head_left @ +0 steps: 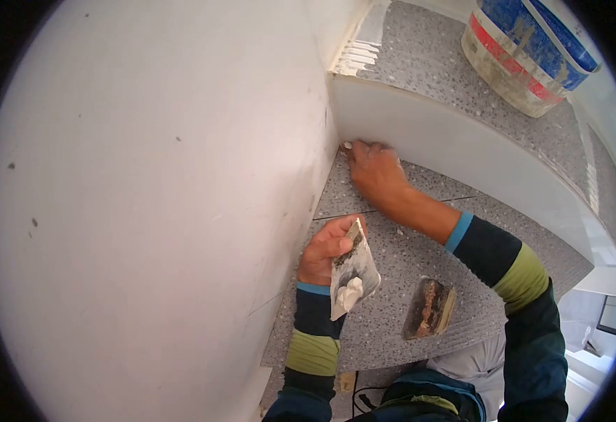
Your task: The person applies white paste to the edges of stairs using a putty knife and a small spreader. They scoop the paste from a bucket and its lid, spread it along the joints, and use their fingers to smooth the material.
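My left hand is closed round a flat, stained plate, thumb on top, with a lump of white paste near its lower end. Further up, my right hand reaches into the corner where the wall meets the riser and the speckled tread. Its fingers are bent down at a small white bit; whether they grip anything is hidden. On the speckled tread, a brown, crusted block lies to the right of the plate.
A blue and white bucket, smeared with dried paste, stands on the upper step. White paste ridges mark that step's left end. The white wall fills the left side; a curved white riser runs behind my right hand.
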Demonstrator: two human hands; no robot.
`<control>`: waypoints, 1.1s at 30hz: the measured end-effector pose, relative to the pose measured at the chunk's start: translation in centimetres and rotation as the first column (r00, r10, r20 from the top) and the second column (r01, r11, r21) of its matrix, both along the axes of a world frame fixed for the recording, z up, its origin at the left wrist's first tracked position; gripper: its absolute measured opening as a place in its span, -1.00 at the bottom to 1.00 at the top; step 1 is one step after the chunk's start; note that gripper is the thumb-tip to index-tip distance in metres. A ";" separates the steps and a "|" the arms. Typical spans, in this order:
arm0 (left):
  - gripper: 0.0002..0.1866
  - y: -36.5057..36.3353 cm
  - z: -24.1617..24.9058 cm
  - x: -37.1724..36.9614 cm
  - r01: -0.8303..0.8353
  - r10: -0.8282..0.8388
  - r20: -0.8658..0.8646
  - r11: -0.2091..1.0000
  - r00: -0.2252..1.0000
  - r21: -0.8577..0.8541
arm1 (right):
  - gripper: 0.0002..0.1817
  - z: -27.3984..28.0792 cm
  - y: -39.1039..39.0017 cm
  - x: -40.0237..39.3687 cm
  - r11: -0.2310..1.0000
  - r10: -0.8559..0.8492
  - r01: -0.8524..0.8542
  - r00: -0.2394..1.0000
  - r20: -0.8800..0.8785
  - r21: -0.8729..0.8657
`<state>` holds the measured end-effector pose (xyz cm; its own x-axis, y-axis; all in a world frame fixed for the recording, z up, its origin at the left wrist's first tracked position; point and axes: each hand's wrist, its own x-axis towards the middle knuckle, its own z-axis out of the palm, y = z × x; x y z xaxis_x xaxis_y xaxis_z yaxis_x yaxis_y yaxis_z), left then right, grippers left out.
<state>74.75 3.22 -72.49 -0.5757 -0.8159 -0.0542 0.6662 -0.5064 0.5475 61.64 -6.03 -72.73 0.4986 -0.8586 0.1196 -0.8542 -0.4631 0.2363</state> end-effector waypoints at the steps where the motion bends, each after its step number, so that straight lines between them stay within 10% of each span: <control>1: -0.66 0.1 0.1 0.0 -0.014 0.014 0.006 1.000 1.000 0.012 | -0.65 1.3 0.2 0.2 0.997 -0.012 0.028 0.981 -0.195 0.078; 11: -0.68 0.0 0.3 0.2 0.014 -0.014 -0.022 0.999 1.000 0.028 | -0.65 2.0 -0.3 0.9 0.989 0.001 0.074 0.859 -0.511 0.126; 18: -0.69 -0.1 0.2 0.2 0.014 -0.014 -0.036 1.000 0.999 0.014 | -0.80 1.0 -0.3 0.4 0.995 -0.022 -0.017 0.926 -0.377 -0.099; 27: -0.70 -0.2 0.4 0.2 -0.005 0.005 -0.024 1.000 1.000 0.013 | -0.67 2.7 -0.5 0.1 0.980 0.030 0.083 0.840 -0.541 0.183; 33: -0.62 -1.3 -0.9 -0.1 -0.146 0.150 -0.020 0.982 0.989 0.118 | -0.41 8.0 5.2 -6.0 0.994 0.004 -0.009 0.999 0.040 0.113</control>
<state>74.69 1.93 -73.40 -0.4517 -0.8813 -0.1387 0.7530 -0.4600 0.4706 55.60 -0.87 -64.76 0.5008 -0.8646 0.0422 -0.8589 -0.4903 0.1480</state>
